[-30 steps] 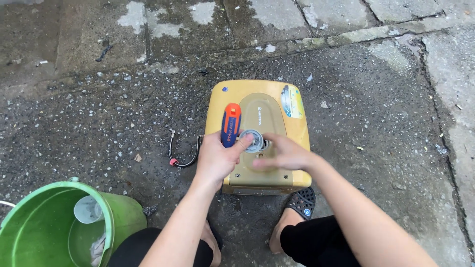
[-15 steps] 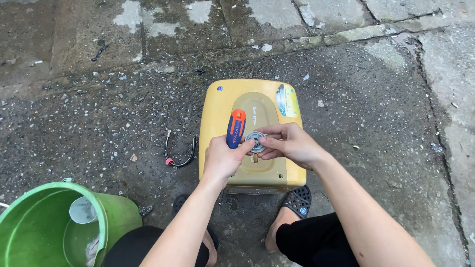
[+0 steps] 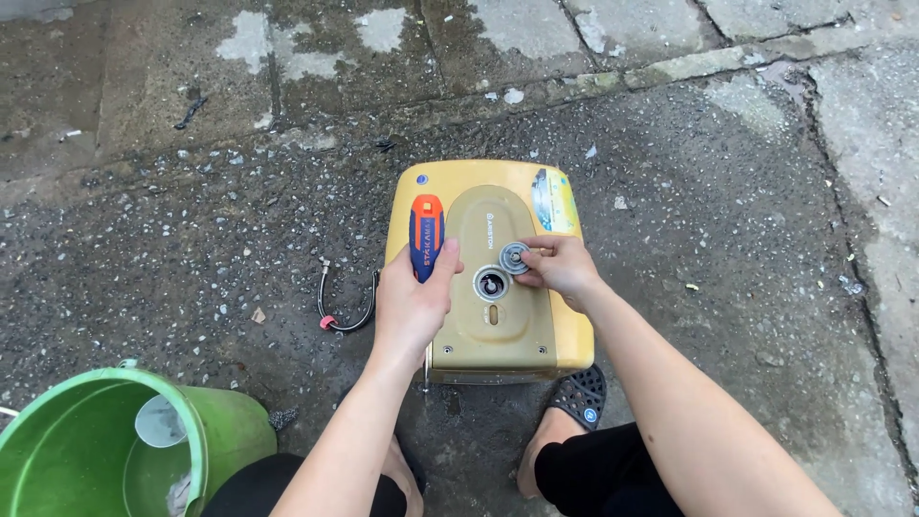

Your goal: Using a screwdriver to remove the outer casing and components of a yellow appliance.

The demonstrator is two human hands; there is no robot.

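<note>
Right hand (image 3: 560, 268) has lifted the round grey knob (image 3: 515, 257) off its socket (image 3: 491, 283) since a moment ago, grip pinching it.
Left hand (image 3: 412, 302), grip wrapped around an orange-and-blue screwdriver (image 3: 426, 235), rests on the yellow casing (image 3: 536, 335) lying flat on wet pavement; green bucket (image 3: 215, 421) sits bottom left, a pale cup inside.

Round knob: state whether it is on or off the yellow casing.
Off. The right hand holds the knob beside the bare round socket in the yellow casing.
</note>
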